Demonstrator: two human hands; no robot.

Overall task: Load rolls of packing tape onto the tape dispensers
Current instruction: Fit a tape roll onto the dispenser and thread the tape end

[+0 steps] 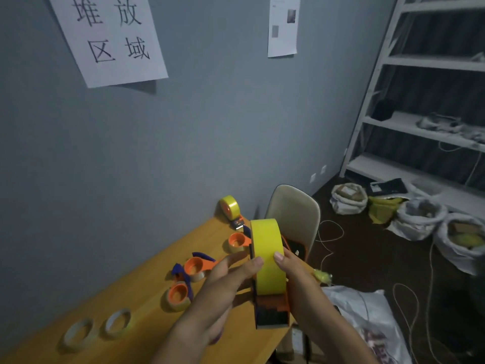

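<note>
- Grey-blue wall (210, 114) with two paper sheets; the big sign (110, 38) at 11 o'clock carries four printed characters. Wooden table (147, 261) runs from lower left toward centre.
- White shelving (409, 122) at 2 o'clock: dark object and pale clutter on the middle shelf, too dim to identify.
- Three open white sacks (420, 214) on the floor at 3 o'clock, holding brownish and yellow lumps; contents not readable. Cords trail across the dark floor.
- Your right hand (301, 282) grips the held dispenser (273, 308), orange and dark-bodied, thumb pressed on the yellow tape roll (267, 256) seated on it.
- Your left hand (223, 282): thumb on the roll's face, fingers fairly straight along its left side. A purple edge peeks under the palm; can't tell what it is.
- On the table at 9 o'clock: three orange-and-purple dispensers (195, 267) with pale rolls; a fourth loaded dispenser (231, 208) with a yellow roll against the wall.
- Two near-clear tape rolls (118, 323) lying flat at 8 o'clock.
- Beige chair back (296, 214) behind the roll, its seat hidden.
- White plastic bag (367, 319) at 5 o'clock, cut off by the frame.
</note>
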